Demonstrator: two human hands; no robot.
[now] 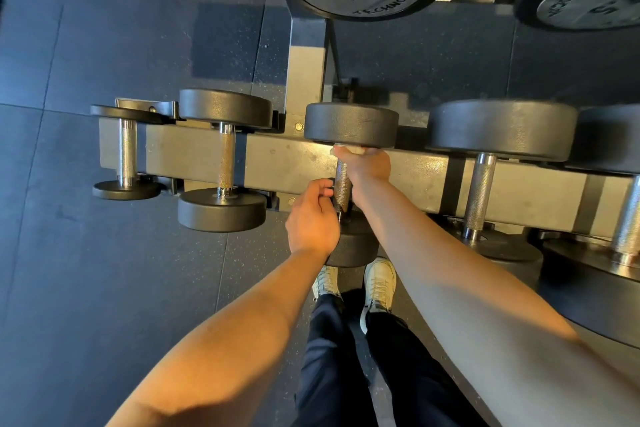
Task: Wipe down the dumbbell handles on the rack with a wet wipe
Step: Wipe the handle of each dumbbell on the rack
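Rubber floor (121, 270) open, right hand (367, 166) grips wipe (349, 150) — far handle (343, 191) end

Under the right hand (367, 166), a white wet wipe (348, 150) bunches soft and crumpled against a knurled handle (343, 189) of dull, rough-cut steel. The dumbbell head (351, 125) just beyond the knuckles looks like matt black, faintly pebbled rubber. Left of the left hand (311, 218), chrome handles (225, 159) carry glossy, smooth collars. The rack beam (277, 163) beneath both hands is scuffed grey painted metal. The floor (104, 270) is speckled matt rubber.
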